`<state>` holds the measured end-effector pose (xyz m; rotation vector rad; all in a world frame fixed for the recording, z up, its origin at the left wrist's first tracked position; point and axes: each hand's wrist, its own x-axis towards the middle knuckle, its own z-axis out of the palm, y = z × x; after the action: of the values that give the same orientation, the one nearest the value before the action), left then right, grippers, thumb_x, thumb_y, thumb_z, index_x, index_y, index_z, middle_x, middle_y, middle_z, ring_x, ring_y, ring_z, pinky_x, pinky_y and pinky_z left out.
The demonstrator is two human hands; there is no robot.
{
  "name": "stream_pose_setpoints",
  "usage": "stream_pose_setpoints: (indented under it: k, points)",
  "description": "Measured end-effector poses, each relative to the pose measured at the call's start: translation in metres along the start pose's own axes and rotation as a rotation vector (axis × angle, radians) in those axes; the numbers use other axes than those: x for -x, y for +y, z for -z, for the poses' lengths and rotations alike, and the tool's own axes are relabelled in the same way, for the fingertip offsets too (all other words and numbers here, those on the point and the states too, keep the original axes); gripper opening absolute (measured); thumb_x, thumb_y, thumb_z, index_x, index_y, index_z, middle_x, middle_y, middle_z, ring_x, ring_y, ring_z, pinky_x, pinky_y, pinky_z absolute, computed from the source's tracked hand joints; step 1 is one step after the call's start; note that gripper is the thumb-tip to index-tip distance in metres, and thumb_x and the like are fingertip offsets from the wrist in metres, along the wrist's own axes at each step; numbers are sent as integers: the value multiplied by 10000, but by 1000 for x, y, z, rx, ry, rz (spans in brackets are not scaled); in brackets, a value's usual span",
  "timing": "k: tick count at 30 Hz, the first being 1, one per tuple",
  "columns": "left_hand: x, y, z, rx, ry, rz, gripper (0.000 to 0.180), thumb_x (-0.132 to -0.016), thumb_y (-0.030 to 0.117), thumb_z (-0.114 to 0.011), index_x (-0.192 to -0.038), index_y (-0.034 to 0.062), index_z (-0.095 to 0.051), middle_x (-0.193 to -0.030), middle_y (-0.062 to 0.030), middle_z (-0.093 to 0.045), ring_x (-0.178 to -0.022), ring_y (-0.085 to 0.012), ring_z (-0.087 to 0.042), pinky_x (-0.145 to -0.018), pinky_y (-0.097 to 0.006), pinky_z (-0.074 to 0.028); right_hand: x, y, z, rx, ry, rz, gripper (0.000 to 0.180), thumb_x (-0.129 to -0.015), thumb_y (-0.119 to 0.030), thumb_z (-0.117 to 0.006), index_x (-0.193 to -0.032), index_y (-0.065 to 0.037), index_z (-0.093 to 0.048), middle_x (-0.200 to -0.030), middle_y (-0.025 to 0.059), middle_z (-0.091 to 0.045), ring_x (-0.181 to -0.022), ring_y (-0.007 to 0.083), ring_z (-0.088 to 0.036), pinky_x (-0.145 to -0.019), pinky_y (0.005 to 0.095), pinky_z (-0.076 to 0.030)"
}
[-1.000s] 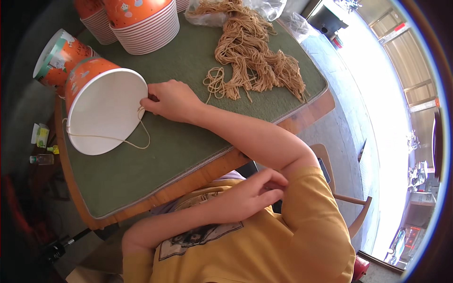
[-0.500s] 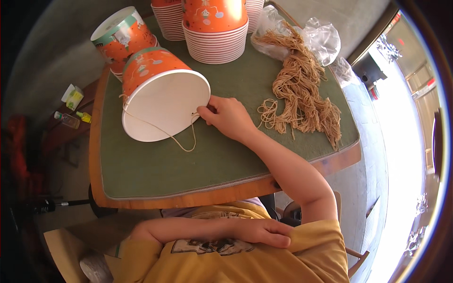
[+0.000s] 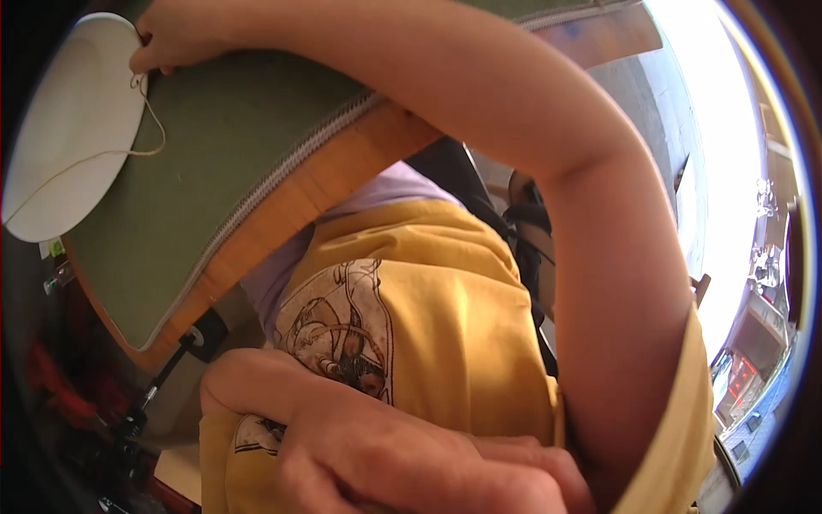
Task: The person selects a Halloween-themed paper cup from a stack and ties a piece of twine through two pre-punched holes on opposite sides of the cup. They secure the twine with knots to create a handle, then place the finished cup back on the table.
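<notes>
At the upper left, a paper bucket [image 3: 73,128] lies on its side, its white inside facing me and its left part running into the dark rim. My right hand [image 3: 184,38] is closed on the bucket's rim. Just below those fingers, a thin beige string [image 3: 157,120] is looped and tied at the rim. It hangs in a slack curve and runs across the mouth to the far side. My left hand [image 3: 419,471] rests across my front at the lower edge, close to the camera. Its fingers look curled, and their tips are partly hidden.
The bucket lies on a green-covered table [image 3: 214,128] with a wooden edge [image 3: 325,184]. My yellow shirt [image 3: 454,300] fills the lower middle. A small bottle [image 3: 60,278] stands beyond the table's left edge. Bright light comes from the right.
The view has swung right and down, so the bucket and my right hand now appear farther up and left. The stacked buckets and the string bundle have left the picture. My right hand keeps its grip.
</notes>
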<state>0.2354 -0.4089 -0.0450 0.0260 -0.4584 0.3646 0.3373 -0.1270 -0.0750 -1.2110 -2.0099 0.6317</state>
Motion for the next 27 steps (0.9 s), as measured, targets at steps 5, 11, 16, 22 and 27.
stream_pose_setpoints:
  k: [5, 11, 16, 22, 27]
  points:
    - [-35, 6, 0, -70, -58, -51, 479, -993, 354, -403, -1281, -29, -423, -1286, -209, -436, -1161, -378, -410, -1032, -459, -278, -2, 11, -3, 27, 48, 23, 287, -816, -270, -655, -905, -15, -754, -935, 215, -723, -912, 381, -703, -843, 464, -548]
    - [-55, 4, -33, -7, 253, -46, 155, -1005, 150, -402, -1093, 32, -449, -1070, -49, -472, -955, -174, -450, -924, -248, -354, -30, 21, -24, 115, -99, -26, 469, -886, -525, -551, -1192, -211, -716, -1171, 62, -713, -1131, 279, -660, -938, 451, -516]
    - [-70, -12, -75, -113, 677, -109, 31, -1005, 71, -430, -999, 72, -460, -965, 22, -503, -859, -77, -476, -852, -145, -391, -21, 15, -23, 158, -146, -74, 413, -893, -518, -534, -1111, -224, -725, -1066, -43, -717, -1066, 203, -663, -881, 420, -524]
    - [-55, -5, -62, -305, 661, -155, 32, -997, 83, -490, -1007, 94, -462, -966, 14, -548, -862, -55, -517, -808, -118, -425, -18, 16, -23, 162, -110, -80, 363, -894, -499, -539, -1037, -235, -741, -982, -73, -731, -996, 173, -679, -841, 420, -536]
    - [-55, 27, -30, -138, 472, -36, 227, -993, 170, -502, -1184, 55, -461, -1135, -98, -565, -1004, -145, -557, -875, -217, -449, -17, 9, -21, 132, -204, -87, 460, -927, -545, -527, -1210, -233, -710, -1176, 35, -708, -1125, 247, -662, -921, 441, -524]
